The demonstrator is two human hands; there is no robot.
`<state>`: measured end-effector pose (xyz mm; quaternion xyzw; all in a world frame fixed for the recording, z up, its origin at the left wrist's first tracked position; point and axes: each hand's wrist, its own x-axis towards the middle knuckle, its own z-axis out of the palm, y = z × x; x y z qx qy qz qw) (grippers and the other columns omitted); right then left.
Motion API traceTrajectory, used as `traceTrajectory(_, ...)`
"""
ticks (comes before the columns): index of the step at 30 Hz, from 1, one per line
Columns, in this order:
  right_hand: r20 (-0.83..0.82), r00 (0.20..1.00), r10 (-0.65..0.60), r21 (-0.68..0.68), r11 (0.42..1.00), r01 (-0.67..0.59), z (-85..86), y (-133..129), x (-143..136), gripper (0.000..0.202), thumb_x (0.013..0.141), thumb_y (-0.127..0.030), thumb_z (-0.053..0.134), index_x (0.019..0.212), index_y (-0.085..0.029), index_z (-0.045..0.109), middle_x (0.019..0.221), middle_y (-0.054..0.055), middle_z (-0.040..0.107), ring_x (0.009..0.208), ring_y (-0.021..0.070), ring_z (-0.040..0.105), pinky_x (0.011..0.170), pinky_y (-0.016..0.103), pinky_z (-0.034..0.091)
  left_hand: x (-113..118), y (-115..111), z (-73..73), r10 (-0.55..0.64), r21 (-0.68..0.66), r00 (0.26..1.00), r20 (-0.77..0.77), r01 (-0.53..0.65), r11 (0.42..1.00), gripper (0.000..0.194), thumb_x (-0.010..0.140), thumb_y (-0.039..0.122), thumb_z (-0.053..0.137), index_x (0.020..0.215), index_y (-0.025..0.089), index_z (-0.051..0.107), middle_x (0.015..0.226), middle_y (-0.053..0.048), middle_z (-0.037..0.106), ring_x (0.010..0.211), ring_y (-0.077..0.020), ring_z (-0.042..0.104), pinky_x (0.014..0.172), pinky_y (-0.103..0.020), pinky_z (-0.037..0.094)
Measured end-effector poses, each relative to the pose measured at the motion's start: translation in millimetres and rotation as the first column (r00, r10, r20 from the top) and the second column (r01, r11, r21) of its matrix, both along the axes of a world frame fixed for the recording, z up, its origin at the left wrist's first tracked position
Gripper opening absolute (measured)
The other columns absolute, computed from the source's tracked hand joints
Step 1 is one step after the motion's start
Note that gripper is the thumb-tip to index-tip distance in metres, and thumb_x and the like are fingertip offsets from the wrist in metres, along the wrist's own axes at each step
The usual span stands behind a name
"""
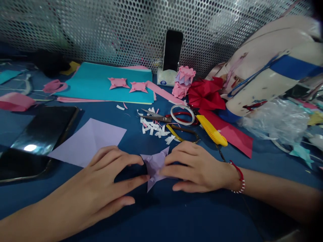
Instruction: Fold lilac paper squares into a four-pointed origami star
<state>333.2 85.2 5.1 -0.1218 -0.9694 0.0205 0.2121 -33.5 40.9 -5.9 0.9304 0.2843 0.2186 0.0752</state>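
A small, pointed-cornered piece of folded lilac paper [154,162] is being touched from both sides on the dark blue tabletop [161,215]. Its left edge is being met by fingertips of the left hand [101,183], whose fingers are being held apart. Its right side is being partly covered by the right hand [199,168]; whether it is being pinched there cannot be told. A flat lilac paper sheet [93,139] is being partly hidden by the left hand.
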Motion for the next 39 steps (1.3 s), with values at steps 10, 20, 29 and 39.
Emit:
traceTrajectory(10, -0.149, 0.958, -0.244, -0.372, 0.912, 0.174, -4.6, 14.1, -0.2, 0.028, 0.130, -0.020, 0.065, 0.157, -0.023, 0.072, 0.140, 0.013, 0.089, 0.132, 0.0298, 0.082, 0.113, 0.045, 0.072, -8.1, 19.0, -7.1, 0.076, 0.029, 0.997, 0.017, -0.076, 0.997, 0.044, 0.131, 0.029, 0.055, 0.169, 0.043, 0.072, 0.148, -0.003, 0.084, 0.126, -0.0288, 0.075, 0.117, -0.045, 0.056)
traceTrajectory(20, -0.089, 0.984, -0.153, -0.272, 0.954, 0.124, -16.1, 22.7, -4.3, 0.024, 0.132, -0.018, 0.063, 0.150, -0.022, 0.079, 0.117, 0.008, 0.088, 0.114, 0.0270, 0.080, 0.112, 0.046, 0.068, -10.1, 32.9, -28.3, 0.065, -0.021, 0.997, 0.052, -0.064, 0.998, 0.042, 0.135, 0.041, 0.053, 0.165, 0.045, 0.082, 0.159, -0.007, 0.081, 0.144, -0.0318, 0.074, 0.126, -0.049, 0.063)
traceTrajectory(29, -0.111, 0.983, -0.148, -0.158, 0.979, 0.130, -23.2, 30.5, -5.9, 0.022, 0.131, -0.021, 0.071, 0.148, -0.022, 0.085, 0.118, 0.010, 0.089, 0.114, 0.0269, 0.080, 0.110, 0.043, 0.068, 4.8, 71.8, -14.6, 0.014, -0.115, 0.999, -0.049, -0.019, 0.993, 0.047, 0.122, 0.050, 0.091, 0.157, 0.021, 0.079, 0.163, -0.014, 0.080, 0.143, -0.0345, 0.082, 0.123, -0.061, 0.074)
traceTrajectory(39, -0.176, 0.963, -0.205, -0.108, 0.976, 0.188, -24.1, 40.5, 4.4, 0.027, 0.119, -0.006, 0.078, 0.138, -0.024, 0.088, 0.115, 0.008, 0.089, 0.112, 0.0259, 0.083, 0.113, 0.044, 0.068, 13.7, 112.5, 21.5, -0.074, -0.385, 0.987, -0.140, 0.015, 0.923, 0.049, 0.122, 0.052, 0.090, 0.159, 0.022, 0.079, 0.162, -0.014, 0.080, 0.139, -0.0334, 0.084, 0.118, -0.058, 0.075)
